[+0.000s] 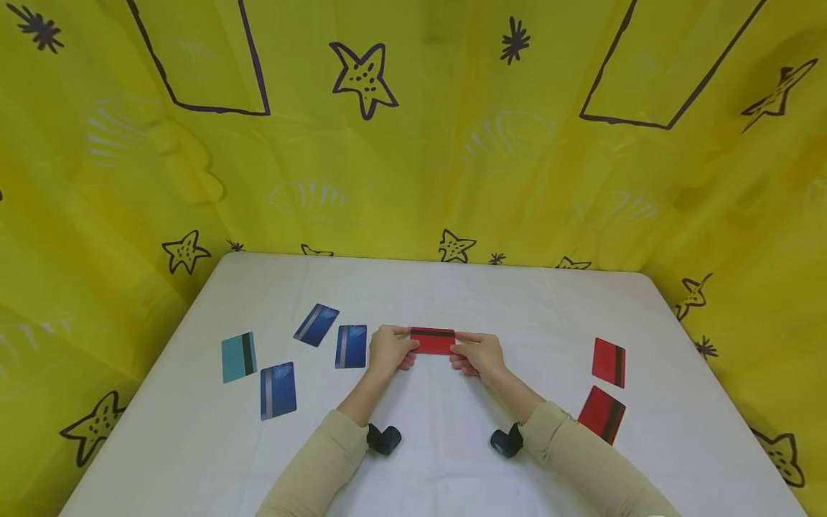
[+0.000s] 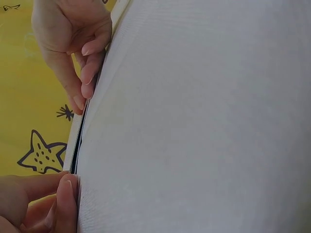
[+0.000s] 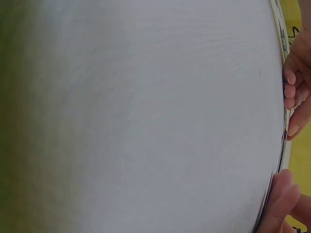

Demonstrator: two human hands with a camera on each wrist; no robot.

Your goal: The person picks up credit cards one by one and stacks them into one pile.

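At the middle of the table, a red magnetic-stripe card (image 1: 433, 345) is held between both hands, its dark stripe along the far edge. My left hand (image 1: 389, 348) pinches the card's left end between thumb and fingers. The right end is pinched by my right hand (image 1: 481, 353), with its index finger along the far corner. Seen nearly edge-on in the left wrist view, the card (image 2: 77, 145) is a thin dark line between the two hands. The right wrist view has the right hand (image 3: 282, 204) at the lower right edge.
Left of the hands lie a teal card (image 1: 234, 359) and several blue cards (image 1: 278, 391), one close beside the left hand. Toward the right are two red cards (image 1: 609, 362), the nearer partly behind the right sleeve. A yellow patterned curtain (image 1: 413, 143) surrounds the white table (image 1: 439, 459).
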